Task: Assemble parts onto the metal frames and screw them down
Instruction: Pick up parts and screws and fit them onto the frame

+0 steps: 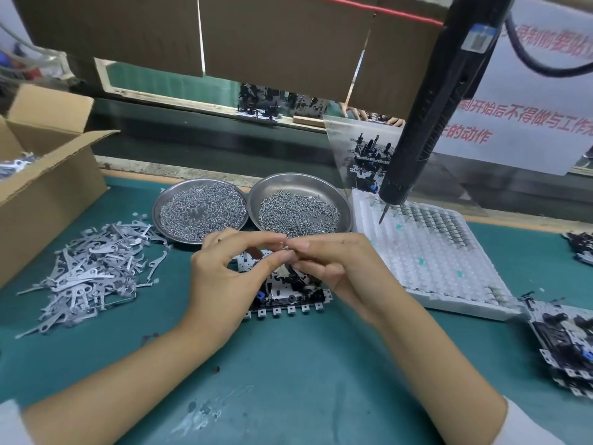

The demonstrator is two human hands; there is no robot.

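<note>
Teal mat (288, 380) bears two screw dishes (199, 191) beside a conveyor (208, 152).

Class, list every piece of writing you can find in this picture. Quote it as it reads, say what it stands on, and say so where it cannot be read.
White paper notice, top line, red: blurred and cut off, unreadable.
Same notice, middle line: "开始后不得做与工作", both ends cut off.
Same notice, bottom line: "的动作", start hidden behind the electric screwdriver.
Blue and white label on the screwdriver: too blurred to read.
Nothing else carries writing.
</note>
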